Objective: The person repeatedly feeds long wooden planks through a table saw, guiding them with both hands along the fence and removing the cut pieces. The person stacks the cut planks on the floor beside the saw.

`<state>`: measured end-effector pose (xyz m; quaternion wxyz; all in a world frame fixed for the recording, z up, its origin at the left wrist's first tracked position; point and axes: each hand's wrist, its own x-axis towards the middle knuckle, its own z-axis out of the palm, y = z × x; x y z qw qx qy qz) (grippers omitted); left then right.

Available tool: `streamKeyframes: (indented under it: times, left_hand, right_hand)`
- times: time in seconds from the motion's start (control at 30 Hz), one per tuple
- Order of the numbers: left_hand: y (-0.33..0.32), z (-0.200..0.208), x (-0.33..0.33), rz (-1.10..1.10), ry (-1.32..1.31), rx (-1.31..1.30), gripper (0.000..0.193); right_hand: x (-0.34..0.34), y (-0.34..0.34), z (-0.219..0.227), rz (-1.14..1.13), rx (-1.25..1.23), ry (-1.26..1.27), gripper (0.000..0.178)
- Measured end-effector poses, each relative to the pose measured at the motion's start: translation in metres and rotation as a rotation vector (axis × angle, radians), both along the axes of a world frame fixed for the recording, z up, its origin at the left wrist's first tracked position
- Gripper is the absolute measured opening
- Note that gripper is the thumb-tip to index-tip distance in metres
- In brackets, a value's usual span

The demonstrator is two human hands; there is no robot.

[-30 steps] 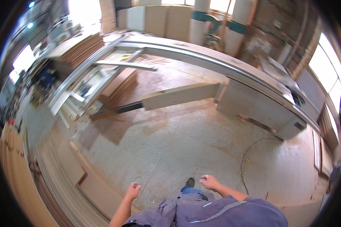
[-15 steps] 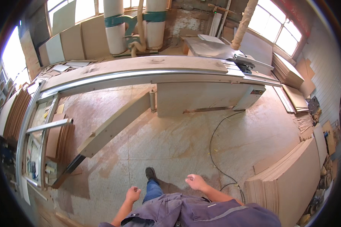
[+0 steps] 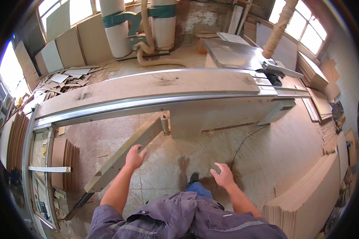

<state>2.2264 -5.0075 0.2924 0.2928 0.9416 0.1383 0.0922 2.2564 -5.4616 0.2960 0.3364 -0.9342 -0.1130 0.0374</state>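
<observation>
Shifted since the earlier frame: both hands, now higher in the frame, the left by more.

Swing arm (image 3: 115, 164): left of centre; long axis slanting from mid-frame down to lower left, the way the left forearm (image 3: 121, 186) slants, but flatter.

Left hand (image 3: 135, 158): the nearer; overlaps the swing arm near mid-length, one stretch running up and right, the other down and left. Fingers loosely bent, thumb apart, nothing held; contact cannot be told.

Right hand (image 3: 222, 176): right of centre, well apart from the swing arm, which lies leftward; thumb and fingers parted, nothing held.

Cabinet (image 3: 215, 113): centre, at the swing arm's upper end.

Sliding table (image 3: 155, 85): lengthwise across the upper frame, beyond both hands.

Crossbar (image 3: 50, 169): far left.

Board stack (image 3: 311, 199): lower right.
</observation>
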Motion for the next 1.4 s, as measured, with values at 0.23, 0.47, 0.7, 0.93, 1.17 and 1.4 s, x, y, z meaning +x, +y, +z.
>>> streamKeyframes:
  times: [0.23, 0.47, 0.7, 0.93, 1.17, 1.4]
  left_hand:
    - [0.023, 0.063, 0.193, 0.066, 0.051, 0.091, 0.053]
    - [0.082, 0.065, 0.356, 0.129, 0.123, 0.217, 0.065]
    - [0.143, 0.034, 0.465, 0.146, 0.207, 0.304, 0.072]
    - [0.148, 0.026, 0.470, 0.111, 0.078, 0.253, 0.065]
    - [0.128, 0.025, 0.454, 0.148, 0.023, 0.271, 0.062]
    - [0.121, 0.040, 0.440, 0.140, 0.187, 0.231, 0.067]
  right_hand:
    - [0.246, 0.053, 0.023, 0.234, -0.130, -0.292, 0.057]
    - [0.417, 0.102, 0.046, 0.373, -0.423, -0.308, 0.080]
    - [0.480, 0.110, 0.025, 0.447, -0.672, -0.181, 0.083]
    - [0.497, 0.093, 0.009, 0.512, -0.713, -0.307, 0.090]
    - [0.490, 0.074, 0.017, 0.528, -0.754, -0.332, 0.089]
    - [0.483, 0.071, 0.010, 0.518, -0.713, -0.309, 0.087]
